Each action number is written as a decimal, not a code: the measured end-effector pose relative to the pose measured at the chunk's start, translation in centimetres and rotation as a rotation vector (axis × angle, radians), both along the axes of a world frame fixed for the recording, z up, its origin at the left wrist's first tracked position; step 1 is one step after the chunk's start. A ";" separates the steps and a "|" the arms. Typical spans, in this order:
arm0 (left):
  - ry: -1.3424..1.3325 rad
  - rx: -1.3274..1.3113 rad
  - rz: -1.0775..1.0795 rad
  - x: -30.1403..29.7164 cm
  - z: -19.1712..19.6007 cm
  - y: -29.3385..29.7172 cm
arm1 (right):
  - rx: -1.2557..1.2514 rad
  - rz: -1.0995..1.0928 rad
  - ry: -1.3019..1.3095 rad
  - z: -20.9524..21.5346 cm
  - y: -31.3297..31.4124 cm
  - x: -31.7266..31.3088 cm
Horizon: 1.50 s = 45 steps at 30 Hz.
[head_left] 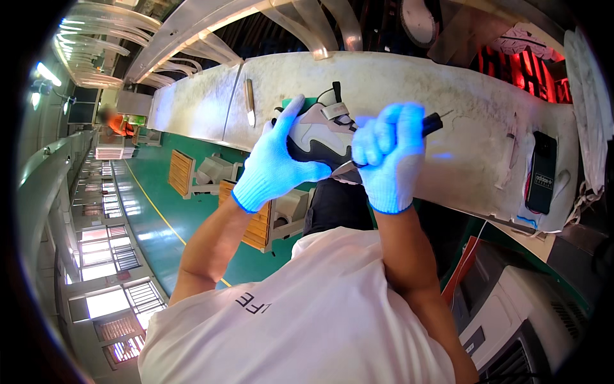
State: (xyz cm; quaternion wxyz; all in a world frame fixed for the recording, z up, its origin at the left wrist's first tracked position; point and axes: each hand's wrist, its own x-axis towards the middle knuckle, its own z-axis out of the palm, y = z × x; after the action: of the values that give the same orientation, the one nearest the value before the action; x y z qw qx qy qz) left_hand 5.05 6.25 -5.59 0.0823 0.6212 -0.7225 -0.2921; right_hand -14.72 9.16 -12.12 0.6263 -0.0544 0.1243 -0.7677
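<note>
- Here's the shoe (323,137), at the bench (396,83)'s near edge.
- Left hand (275,160) clamps it from nine o'clock, seemingly steadying it.
- Right hand (391,157), three o'clock, fists a dark-handled knife (433,125), apparently for control.
- Another blade (249,102) lies at ten, probably kept handy.

At the near edge of the workbench (275,73), the sneaker (320,137) sits between left hand (272,160) and right hand (393,153) — a loose knife (249,102) farther left, a phone (542,173) far right.
</note>
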 end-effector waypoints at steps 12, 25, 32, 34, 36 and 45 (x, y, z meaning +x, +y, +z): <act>0.251 0.360 0.100 0.2 -2.8 -5.4 | -0.031 0.163 -0.060 -0.8 -3.0 0.2; -0.195 -0.182 -0.776 -8.3 -2.4 -2.6 | 0.354 0.026 0.125 -7.8 5.8 -11.9; 0.620 -0.335 -0.643 -5.0 4.7 -3.3 | 0.456 0.245 0.949 -4.4 3.3 -13.7; 0.560 -0.368 -0.669 -2.1 3.0 -4.1 | 0.460 0.278 1.001 -3.9 2.2 -15.7; 0.295 -0.335 -0.633 0.6 -0.8 -5.2 | 0.541 0.361 1.243 -2.9 1.1 -16.3; -0.023 -0.046 -0.693 -1.9 -1.4 -4.6 | 0.614 0.315 1.592 -2.2 0.6 -14.2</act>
State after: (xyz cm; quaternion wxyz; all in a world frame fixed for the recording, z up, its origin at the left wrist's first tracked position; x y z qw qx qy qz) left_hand 3.15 1.66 -7.02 -0.0159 0.3401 -0.8979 -0.2792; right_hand -28.95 9.80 -14.33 0.4390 -0.4207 0.7182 -0.3383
